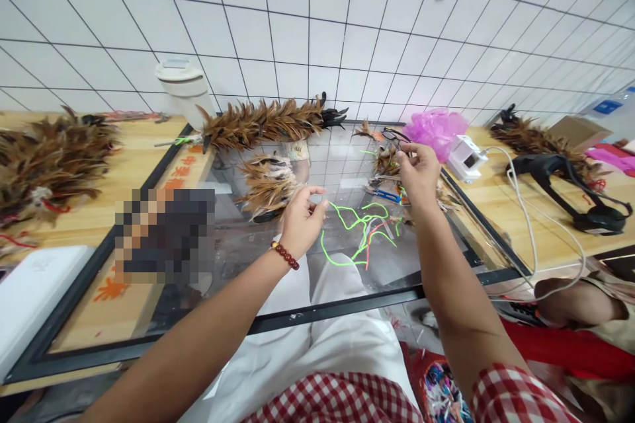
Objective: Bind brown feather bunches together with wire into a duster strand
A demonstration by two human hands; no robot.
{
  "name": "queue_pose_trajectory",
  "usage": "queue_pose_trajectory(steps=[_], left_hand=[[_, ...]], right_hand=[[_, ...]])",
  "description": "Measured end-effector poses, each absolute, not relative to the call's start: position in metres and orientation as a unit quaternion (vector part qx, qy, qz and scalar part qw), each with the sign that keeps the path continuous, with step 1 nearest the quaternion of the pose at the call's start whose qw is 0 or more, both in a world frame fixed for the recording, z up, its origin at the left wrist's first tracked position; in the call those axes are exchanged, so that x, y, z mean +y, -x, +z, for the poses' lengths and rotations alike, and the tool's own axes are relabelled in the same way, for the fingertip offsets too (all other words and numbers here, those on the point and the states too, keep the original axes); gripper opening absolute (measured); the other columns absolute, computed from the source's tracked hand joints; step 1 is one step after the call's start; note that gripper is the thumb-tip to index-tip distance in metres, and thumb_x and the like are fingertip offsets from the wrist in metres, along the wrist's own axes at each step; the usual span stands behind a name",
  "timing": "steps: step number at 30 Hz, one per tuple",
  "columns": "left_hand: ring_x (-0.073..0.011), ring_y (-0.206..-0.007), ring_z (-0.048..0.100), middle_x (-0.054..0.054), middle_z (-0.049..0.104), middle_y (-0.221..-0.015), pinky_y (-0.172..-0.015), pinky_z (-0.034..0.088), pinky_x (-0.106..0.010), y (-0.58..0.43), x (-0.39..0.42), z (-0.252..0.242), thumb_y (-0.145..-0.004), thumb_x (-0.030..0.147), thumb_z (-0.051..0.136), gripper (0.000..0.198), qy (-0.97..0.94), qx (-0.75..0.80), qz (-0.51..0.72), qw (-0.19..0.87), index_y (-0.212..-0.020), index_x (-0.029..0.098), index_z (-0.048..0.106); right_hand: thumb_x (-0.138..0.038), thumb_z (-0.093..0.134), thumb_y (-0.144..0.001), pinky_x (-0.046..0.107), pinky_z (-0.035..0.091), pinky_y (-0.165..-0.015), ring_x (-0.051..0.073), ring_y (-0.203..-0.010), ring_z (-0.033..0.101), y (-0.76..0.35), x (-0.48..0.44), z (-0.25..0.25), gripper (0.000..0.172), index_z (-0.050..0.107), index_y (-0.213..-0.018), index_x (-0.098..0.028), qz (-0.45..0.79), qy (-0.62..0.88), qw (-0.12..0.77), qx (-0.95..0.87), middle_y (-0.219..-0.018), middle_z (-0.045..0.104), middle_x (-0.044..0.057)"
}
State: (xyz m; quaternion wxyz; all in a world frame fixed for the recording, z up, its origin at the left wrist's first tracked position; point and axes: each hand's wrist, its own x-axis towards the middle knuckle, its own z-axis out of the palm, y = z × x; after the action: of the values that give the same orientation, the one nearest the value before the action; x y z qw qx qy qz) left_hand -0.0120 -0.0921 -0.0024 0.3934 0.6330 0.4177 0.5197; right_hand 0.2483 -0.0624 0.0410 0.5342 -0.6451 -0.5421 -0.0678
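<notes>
My left hand [303,219], with a dark red bead bracelet at the wrist, is over the glass tabletop beside a short bundle of brown feathers [268,184]. Its thumb and forefinger are a little apart, near the end of a bright green cord [342,262]. Several green and pink cord pieces lie loose on the glass. My right hand [421,168] is pinched closed above a small feather clump [384,160], against a thin black looped object [391,135]. What its fingertips hold is hard to make out. Blue-handled snips [385,195] lie just below.
A long feather bundle [268,124] lies along the tiled wall, beside a white bin [183,82]. Pink plastic [436,129], a white plug box [466,157] with a cable and a black headset strap [570,185] are at right. More feathers [54,158] lie left. Someone's leg [580,301] shows at lower right.
</notes>
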Motion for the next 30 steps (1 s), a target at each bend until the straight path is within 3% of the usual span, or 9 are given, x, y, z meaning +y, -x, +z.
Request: queue_pose_trajectory(steps=[4,7,11,15,23,30], left_hand=[[-0.0089,-0.059,0.057,-0.002,0.064,-0.086,-0.059,0.047,-0.023,0.012,-0.102,0.005,-0.083,0.024,0.054,0.012,-0.717,0.370,0.499,0.317,-0.092,0.020,0.061],[-0.0131,-0.074,0.062,-0.005,0.066,-0.084,-0.068,0.048,-0.025,0.011,-0.115,0.012,-0.086,0.021,0.050,0.014,-0.826,0.244,0.448,0.241,-0.092,0.020,0.062],[-0.0129,-0.066,0.061,-0.004,0.067,-0.077,-0.060,0.046,-0.024,0.009,-0.129,0.014,-0.087,0.022,0.046,0.019,-0.903,0.152,0.368,0.162,-0.092,0.021,0.064],[-0.0131,-0.063,0.061,-0.004,0.067,-0.074,-0.057,0.046,-0.024,0.009,-0.130,0.010,-0.087,0.020,0.042,0.023,-0.920,0.139,0.354,0.091,-0.091,0.020,0.065],[-0.0133,-0.064,0.063,-0.003,0.066,-0.070,-0.054,0.045,-0.024,0.010,-0.127,0.010,-0.086,0.017,0.044,0.020,-0.919,0.116,0.376,0.032,-0.092,0.019,0.063],[-0.0116,-0.062,0.061,-0.001,0.065,-0.068,-0.054,0.044,-0.025,0.008,-0.128,0.007,-0.087,0.018,0.043,0.021,-0.915,0.125,0.384,-0.011,-0.093,0.016,0.064]], right_hand=[[-0.025,0.056,-0.081,0.031,0.045,-0.071,0.015,-0.069,0.054,-0.221,-0.066,0.039,0.014,0.067,-0.086,-0.018,-0.043,0.587,0.519,-0.619,-0.085,0.064,0.006],[-0.024,0.057,-0.082,0.030,0.044,-0.071,0.016,-0.071,0.056,-0.193,-0.069,0.034,0.013,0.069,-0.084,-0.019,0.054,0.522,0.446,-0.725,-0.079,0.066,0.005],[-0.018,0.056,-0.083,0.028,0.041,-0.072,0.017,-0.078,0.059,-0.153,-0.068,0.037,0.015,0.071,-0.087,-0.019,0.123,0.428,0.281,-0.850,-0.086,0.067,0.006],[-0.014,0.051,-0.085,0.027,0.038,-0.069,0.017,-0.082,0.058,-0.125,-0.057,0.040,0.023,0.071,-0.095,-0.020,0.083,0.407,0.198,-0.888,-0.094,0.064,0.007],[-0.014,0.055,-0.084,0.025,0.038,-0.073,0.015,-0.087,0.055,-0.118,-0.040,0.022,0.027,0.067,-0.107,-0.021,0.057,0.389,0.166,-0.904,-0.100,0.060,0.006],[-0.019,0.050,-0.090,0.027,0.035,-0.071,0.015,-0.080,0.054,-0.116,-0.057,0.012,0.021,0.070,-0.093,-0.019,-0.027,0.390,0.138,-0.910,-0.091,0.063,0.006]])
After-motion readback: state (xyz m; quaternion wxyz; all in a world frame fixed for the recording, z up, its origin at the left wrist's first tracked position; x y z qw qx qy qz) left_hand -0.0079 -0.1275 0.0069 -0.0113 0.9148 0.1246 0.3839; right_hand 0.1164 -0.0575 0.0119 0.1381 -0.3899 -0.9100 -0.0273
